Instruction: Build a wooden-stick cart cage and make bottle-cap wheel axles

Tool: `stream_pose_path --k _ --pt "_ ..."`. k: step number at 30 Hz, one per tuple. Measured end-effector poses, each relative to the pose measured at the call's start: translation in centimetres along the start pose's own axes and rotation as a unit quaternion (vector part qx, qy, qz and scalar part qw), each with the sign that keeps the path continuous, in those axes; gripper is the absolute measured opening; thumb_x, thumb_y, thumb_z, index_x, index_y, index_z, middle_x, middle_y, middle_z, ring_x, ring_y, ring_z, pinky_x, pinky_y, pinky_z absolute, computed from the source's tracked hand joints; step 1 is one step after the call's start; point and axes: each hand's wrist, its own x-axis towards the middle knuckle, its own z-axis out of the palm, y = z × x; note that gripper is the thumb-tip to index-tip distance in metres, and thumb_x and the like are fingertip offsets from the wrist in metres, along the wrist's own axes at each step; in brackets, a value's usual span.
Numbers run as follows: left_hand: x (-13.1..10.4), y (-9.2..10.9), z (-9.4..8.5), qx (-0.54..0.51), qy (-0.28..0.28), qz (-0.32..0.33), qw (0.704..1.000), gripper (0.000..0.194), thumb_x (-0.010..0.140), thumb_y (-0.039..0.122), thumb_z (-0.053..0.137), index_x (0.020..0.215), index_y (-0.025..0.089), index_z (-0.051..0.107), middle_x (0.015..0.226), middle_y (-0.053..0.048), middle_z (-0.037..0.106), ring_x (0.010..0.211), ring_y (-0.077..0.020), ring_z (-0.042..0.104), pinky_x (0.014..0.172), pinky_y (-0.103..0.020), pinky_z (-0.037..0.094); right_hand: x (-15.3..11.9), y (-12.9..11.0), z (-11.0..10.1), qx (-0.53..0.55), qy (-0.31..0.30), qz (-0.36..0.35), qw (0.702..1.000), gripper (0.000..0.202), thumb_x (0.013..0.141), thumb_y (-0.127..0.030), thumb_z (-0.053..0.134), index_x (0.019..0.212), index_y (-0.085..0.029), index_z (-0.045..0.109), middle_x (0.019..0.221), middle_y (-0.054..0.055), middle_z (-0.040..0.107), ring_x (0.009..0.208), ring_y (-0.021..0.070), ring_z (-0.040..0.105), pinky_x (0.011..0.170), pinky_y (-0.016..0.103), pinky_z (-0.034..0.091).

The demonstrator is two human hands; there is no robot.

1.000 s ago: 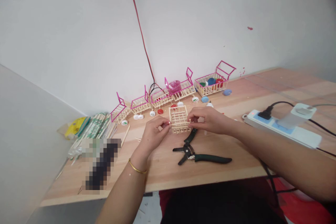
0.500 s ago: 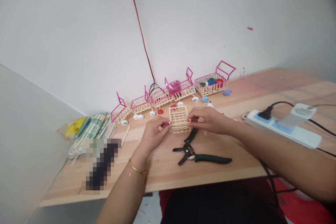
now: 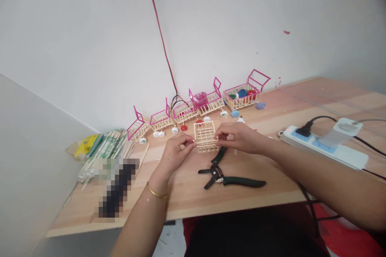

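Holds a small stick basket (image 3: pixel 206 143) on the wooden table (image 3: pixel 183 198), near the middle of the view, taken here as the dial's hub. Pinches with the left hand (image 3: pixel 177 151) at its nine o'clock side, thumb and forefinger brought together at a pale stick end. Pinches likewise with the right hand (image 3: pixel 238 137) at three o'clock, over another pale end. Impossible to tell a separate crosspiece from a built-in bar between them. Wears a gold bangle (image 3: pixel 156 191) on the left wrist.

Has dark-handled pliers (image 3: pixel 214 173) lying just below, at five o'clock, spread open, pointing one handle to one o'clock, near the right hand, and the other to three. Shows a row of pink-trimmed baskets (image 3: pixel 210 106) along the wall from past nine round to half past one, including a pink cup (image 3: pixel 200 99) at twelve and colored caps (image 3: pixel 242 93) inside the rightmost. Has wrapped sticks (image 3: pixel 108 144) and a yellow packet (image 3: pixel 86 147) at nine, plus a pixelated dark object (image 3: pixel 117 190) at eight, too obscured to name. Has a white power strip (image 3: pixel 346 157) well apart at three, bearing a black plug (image 3: pixel 304 129). Includes a red-and-black cable (image 3: pixel 161 34) toward eleven.
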Motion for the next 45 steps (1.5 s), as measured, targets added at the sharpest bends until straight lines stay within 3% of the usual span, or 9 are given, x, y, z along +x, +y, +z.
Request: stream_pose_path --k 5,11,19,24,30,35,40,45 --pt "0.1 0.0 -0.4 -0.027 -0.029 -0.024 0.999 0.008 0.079 0.022 0.063 0.074 0.016 0.065 0.069 -0.002 0.063 0.064 -0.0121 0.054 0.061 -0.023 0.041 0.0 -0.1 0.1 -0.003 0.003 0.0 1.0 0.013 0.084 -0.029 0.06 0.082 -0.016 0.062 0.076 0.004 0.064 0.068 0.0144 0.058 0.064 0.026 0.044" --pt "0.0 -1.0 -0.5 -0.125 -0.086 -0.07 0.986 0.018 0.078 0.025 0.065 0.093 0.014 0.068 0.086 -0.007 0.069 0.078 -0.0157 0.061 0.071 -0.027 0.047 0.1 -0.1 0.2 -0.011 0.01 -0.002 1.0 0.017 0.085 -0.033 0.059 0.081 -0.017 0.062 0.076 0.003 0.064 0.067 0.0143 0.058 0.063 0.026 0.043" --pt "-0.3 -1.3 -1.0 -0.307 -0.115 -0.166 0.93 0.031 0.072 0.03 0.073 0.098 0.015 0.068 0.095 -0.009 0.068 0.085 -0.0163 0.063 0.079 -0.03 0.051 -0.1 0.1 0.3 -0.005 0.013 -0.005 1.0 0.016 0.085 -0.033 0.059 0.082 -0.018 0.061 0.076 0.004 0.065 0.068 0.0144 0.057 0.063 0.026 0.043" --pt "-0.2 -1.4 -1.0 -0.283 -0.134 -0.164 0.935 0.03 0.068 0.029 0.075 0.094 0.014 0.068 0.089 -0.008 0.067 0.078 -0.015 0.061 0.073 -0.028 0.051 -0.1 0.1 0.3 0.005 0.009 -0.005 1.0 0.017 0.084 -0.034 0.059 0.082 -0.017 0.062 0.077 0.004 0.065 0.068 0.0145 0.057 0.064 0.026 0.044" --pt "0.0 -1.8 -0.7 -0.195 -0.119 -0.113 0.967 0.019 0.071 0.028 0.072 0.08 0.012 0.068 0.087 -0.008 0.066 0.079 -0.0156 0.06 0.073 -0.027 0.048 0.0 -0.2 0.1 -0.004 -0.003 0.009 1.0 0.019 0.083 -0.036 0.061 0.083 -0.017 0.062 0.075 0.004 0.064 0.068 0.0143 0.057 0.063 0.026 0.044" --pt "0.0 -2.0 -0.7 -0.16 -0.122 -0.084 0.976 0.013 0.075 0.027 0.068 0.076 0.013 0.067 0.084 -0.007 0.066 0.078 -0.0152 0.059 0.072 -0.027 0.046 -0.1 0.0 0.2 -0.01 -0.015 0.029 0.999 0.017 0.082 -0.033 0.062 0.086 -0.017 0.063 0.075 0.004 0.065 0.068 0.0146 0.059 0.062 0.025 0.044" --pt "0.1 -1.8 -0.6 -0.141 -0.125 -0.085 0.978 0.012 0.076 0.026 0.065 0.075 0.013 0.066 0.082 -0.007 0.066 0.074 -0.0145 0.058 0.068 -0.026 0.046 -0.3 0.4 0.6 0.012 -0.041 0.062 0.997 0.015 0.08 -0.029 0.061 0.088 -0.017 0.063 0.076 0.003 0.066 0.067 0.015 0.061 0.061 0.025 0.045" --pt "0.0 -1.9 -0.5 -0.146 -0.129 -0.11 0.975 0.01 0.076 0.023 0.064 0.077 0.013 0.066 0.08 -0.005 0.065 0.07 -0.0128 0.056 0.065 -0.024 0.044 -0.1 0.4 0.7 -0.012 -0.005 0.063 0.998 0.014 0.083 -0.029 0.056 0.08 -0.017 0.062 0.068 0.001 0.063 0.061 0.0133 0.055 0.057 0.024 0.04"
